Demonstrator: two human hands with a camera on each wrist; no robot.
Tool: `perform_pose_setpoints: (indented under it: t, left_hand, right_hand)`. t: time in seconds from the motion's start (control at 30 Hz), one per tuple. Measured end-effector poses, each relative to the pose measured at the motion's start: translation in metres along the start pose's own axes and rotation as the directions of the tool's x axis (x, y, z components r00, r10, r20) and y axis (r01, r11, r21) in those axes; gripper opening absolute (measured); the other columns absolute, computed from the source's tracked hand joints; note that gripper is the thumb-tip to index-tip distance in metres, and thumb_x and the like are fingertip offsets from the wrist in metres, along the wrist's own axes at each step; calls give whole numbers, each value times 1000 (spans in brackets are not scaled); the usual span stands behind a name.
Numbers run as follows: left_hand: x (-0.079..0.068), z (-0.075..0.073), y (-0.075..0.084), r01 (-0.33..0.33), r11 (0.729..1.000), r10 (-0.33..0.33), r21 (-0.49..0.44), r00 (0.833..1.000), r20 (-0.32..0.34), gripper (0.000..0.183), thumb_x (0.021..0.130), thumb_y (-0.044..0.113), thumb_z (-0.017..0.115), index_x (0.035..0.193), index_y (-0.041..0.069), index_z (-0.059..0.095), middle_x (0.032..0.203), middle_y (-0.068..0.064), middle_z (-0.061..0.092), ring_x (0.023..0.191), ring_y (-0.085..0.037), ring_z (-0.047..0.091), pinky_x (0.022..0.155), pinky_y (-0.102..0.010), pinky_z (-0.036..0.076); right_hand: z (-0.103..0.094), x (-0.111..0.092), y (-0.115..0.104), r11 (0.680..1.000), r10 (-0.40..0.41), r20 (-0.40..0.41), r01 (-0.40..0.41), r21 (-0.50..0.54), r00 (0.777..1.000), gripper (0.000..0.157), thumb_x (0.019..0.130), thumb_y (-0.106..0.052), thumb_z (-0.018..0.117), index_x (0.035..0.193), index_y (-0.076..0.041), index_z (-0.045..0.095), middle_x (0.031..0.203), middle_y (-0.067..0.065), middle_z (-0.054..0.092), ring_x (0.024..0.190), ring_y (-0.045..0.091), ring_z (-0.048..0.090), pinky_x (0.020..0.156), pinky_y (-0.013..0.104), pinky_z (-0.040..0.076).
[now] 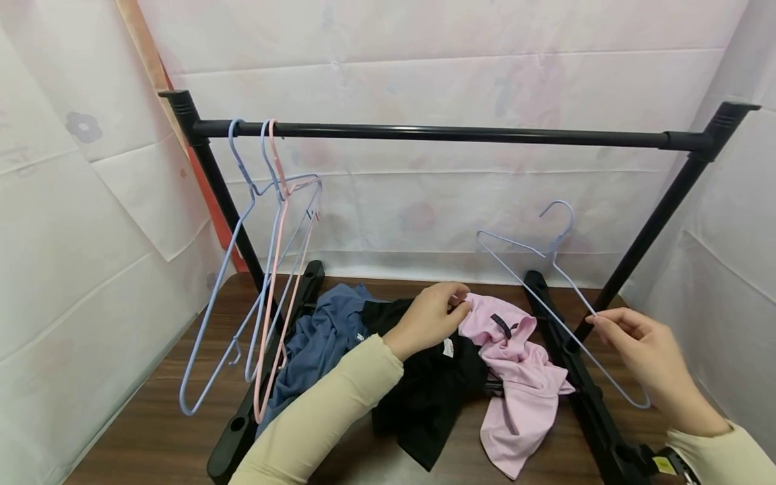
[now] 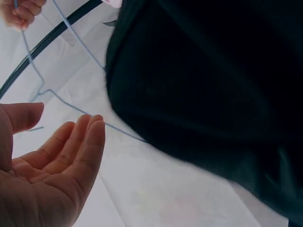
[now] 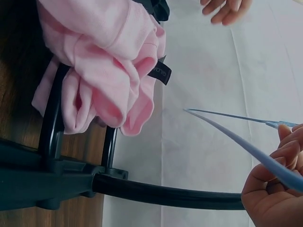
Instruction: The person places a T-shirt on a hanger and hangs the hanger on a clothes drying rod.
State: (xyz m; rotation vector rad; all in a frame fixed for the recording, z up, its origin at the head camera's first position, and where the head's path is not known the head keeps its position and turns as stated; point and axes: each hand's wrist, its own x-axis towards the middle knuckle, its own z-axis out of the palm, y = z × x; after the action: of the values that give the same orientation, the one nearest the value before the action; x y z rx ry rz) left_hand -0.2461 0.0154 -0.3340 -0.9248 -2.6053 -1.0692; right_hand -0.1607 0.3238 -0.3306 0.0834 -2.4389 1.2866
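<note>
Blue and pink hangers (image 1: 272, 296), three in all, hang bare on the rail (image 1: 455, 133); pink top (image 1: 524, 391), black top (image 1: 433, 397) and blue garment (image 1: 324, 330) lie unhung below. Right grip (image 1: 645, 350) pinches a fourth hanger (image 1: 554, 253) by one shoulder, off the rail; relaxed left grip (image 1: 433, 313) holds nothing, just beside the pink top.

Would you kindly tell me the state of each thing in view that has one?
Left hand: fingers relaxed, holding nothing
Right hand: pinching a blue hanger
Held blue hanger: bare, off the rail
Other hangers: bare, hooked over the rail's left end
Blue garment: crumpled
Black garment: crumpled
Pink garment: crumpled, black tag showing
</note>
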Motion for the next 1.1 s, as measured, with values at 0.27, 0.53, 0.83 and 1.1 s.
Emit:
perform_pose_setpoints:
  t: [0.27, 0.53, 0.83, 1.1]
  left_hand:
    - [28, 23, 3, -38, 995, 36, 94, 999, 26, 34, 99, 25, 56, 127, 7, 63, 127, -5, 66, 117, -19, 63, 100, -26, 48]
    - [47, 42, 14, -20, 990, 0, 143, 990, 141, 41, 100, 28, 54, 137, 11, 56, 138, -1, 60, 133, -15, 51, 110, -25, 39]
    - [58, 67, 16, -70, 972, 11, 225, 967, 256, 42, 100, 28, 53, 141, 15, 54, 143, 1, 55, 135, -11, 49, 111, -21, 37]
    - [58, 79, 16, -116, 947, 7, 298, 940, 341, 38, 101, 28, 52, 139, 26, 57, 145, 0, 54, 138, -11, 45, 110, -24, 39]
  right_hand:
    - [-3, -6, 3, 999, -17, -18, 17, 27, 1000, 16, 97, -21, 62, 91, -9, 70, 66, -13, 56, 65, 5, 47, 57, 22, 37]
    - [-2, -6, 11, 995, -29, -33, 32, 92, 999, 13, 96, -10, 63, 87, -15, 71, 66, -17, 55, 64, 3, 46, 54, 25, 34]
    - [0, -7, 16, 992, -52, -17, 54, 110, 998, 15, 96, -6, 61, 87, -13, 71, 70, -19, 60, 67, 0, 49, 56, 21, 37]
    - [1, -8, 20, 985, -74, 1, 73, 154, 997, 17, 97, -3, 59, 89, -12, 71, 82, -23, 69, 75, -5, 55, 61, 14, 42]
